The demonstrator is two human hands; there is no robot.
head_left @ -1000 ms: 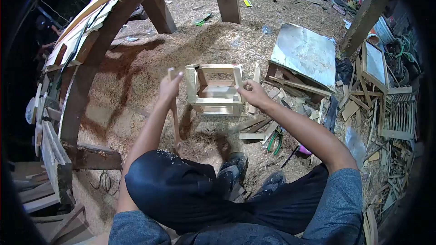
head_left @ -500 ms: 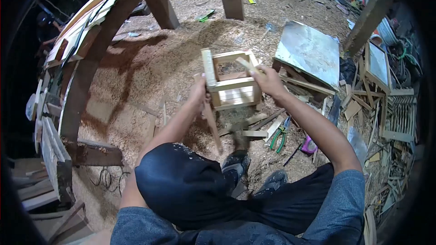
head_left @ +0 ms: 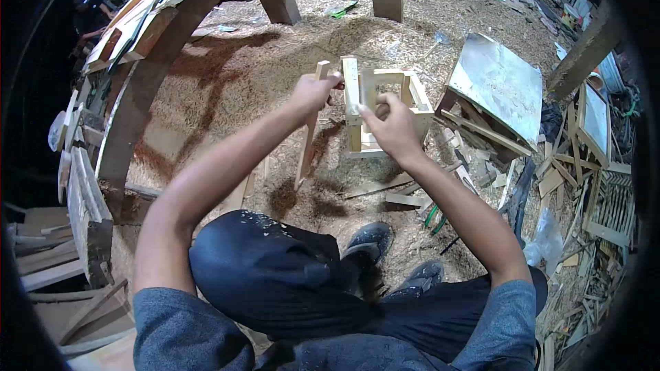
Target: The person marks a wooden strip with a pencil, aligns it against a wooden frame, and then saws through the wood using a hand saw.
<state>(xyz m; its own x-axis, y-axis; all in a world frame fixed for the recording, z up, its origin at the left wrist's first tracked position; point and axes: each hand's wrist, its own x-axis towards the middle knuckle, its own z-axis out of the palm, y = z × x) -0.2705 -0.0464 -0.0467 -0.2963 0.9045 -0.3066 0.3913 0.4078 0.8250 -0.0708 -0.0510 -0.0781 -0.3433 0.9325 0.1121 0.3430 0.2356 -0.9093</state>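
Note:
A small wooden frame [head_left: 405,81] with open sides stands in the middle, its upright board [head_left: 351,89] on the left. My left hand [head_left: 316,91] is closed around a long wooden stick [head_left: 307,144] that hangs down, just left of that board. My right hand [head_left: 392,122] is at the frame's near left part, its fingers closed on a short wooden strip [head_left: 368,88] that is blurred by motion.
A low table with a pale top [head_left: 498,82] stands at the right. Green-handled pliers [head_left: 434,218] and wood offcuts [head_left: 404,199] lie in front. Boards on a thick curved beam [head_left: 155,72] fill the left. A person [head_left: 88,17] is at the far left.
My left hand has risen with the stick and moved off the frame's side. My right hand has moved to the frame's left part with its strip now upright. The view has shifted.

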